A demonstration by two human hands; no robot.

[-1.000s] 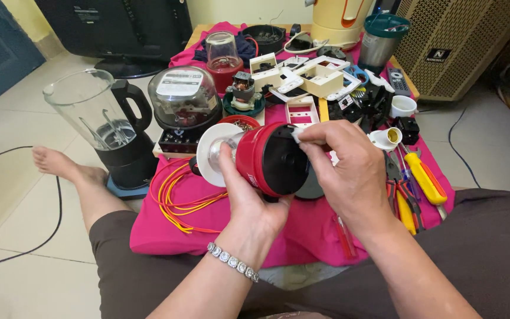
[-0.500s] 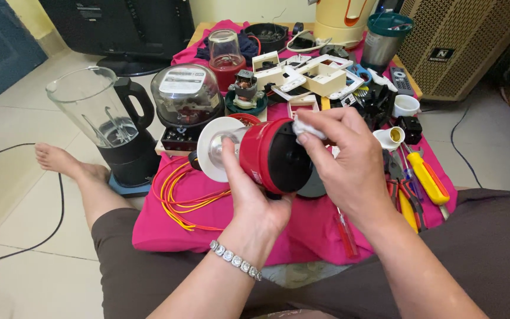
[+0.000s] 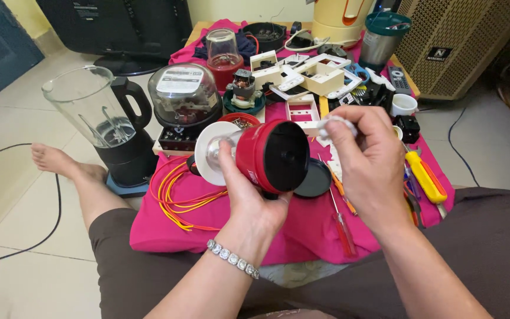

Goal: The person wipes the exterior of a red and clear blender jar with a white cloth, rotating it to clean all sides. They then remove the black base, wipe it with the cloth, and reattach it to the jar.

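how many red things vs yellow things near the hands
Red: 3 - red grinder base in the left hand, red-handled screwdriver, small red grinder
Yellow: 1 - yellow-handled tool
Total: 4

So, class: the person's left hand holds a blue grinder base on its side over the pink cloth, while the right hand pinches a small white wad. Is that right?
Not quite. The grinder base is red, not blue, as the head view shows. The rest holds: the left hand holds it on its side over the pink cloth, and the right hand pinches a small white wad.
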